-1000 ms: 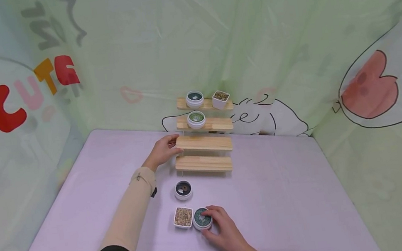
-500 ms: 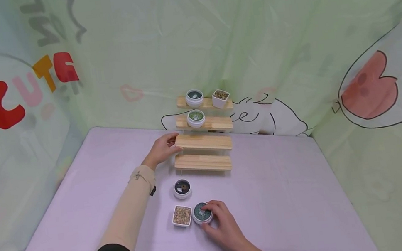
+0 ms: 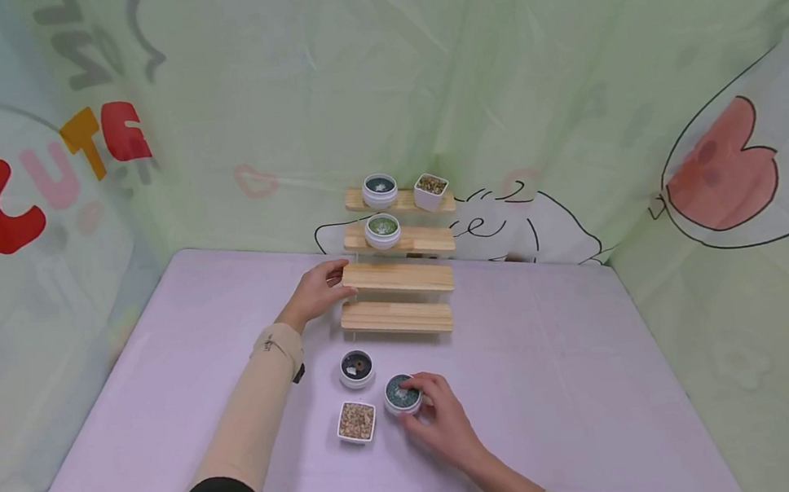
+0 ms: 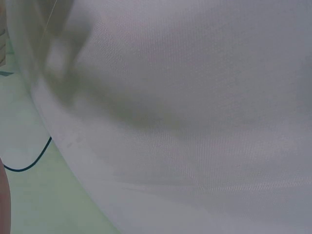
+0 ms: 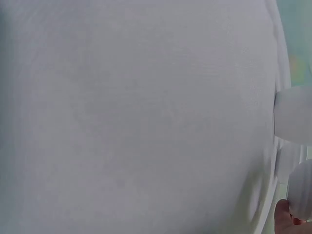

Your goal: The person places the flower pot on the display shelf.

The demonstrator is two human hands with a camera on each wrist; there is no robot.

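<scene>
In the head view we see the right hand (image 3: 446, 422) pinching a teal-filled round bowl (image 3: 395, 401) just right of a square gravel pot (image 3: 356, 422), before the tiered wooden stand (image 3: 398, 277); the left hand (image 3: 314, 292) grips the stand's left end. In the left wrist view we get mostly pale cloth (image 4: 195, 146); in the right wrist view, white containers (image 5: 295, 117) at the right edge.

Pale-grn drapes (image 3: 286, 87) behind, multicol. lettering (image 3: 64, 173) at L, lilac tbl cloth (image 3: 567, 389) below.
</scene>
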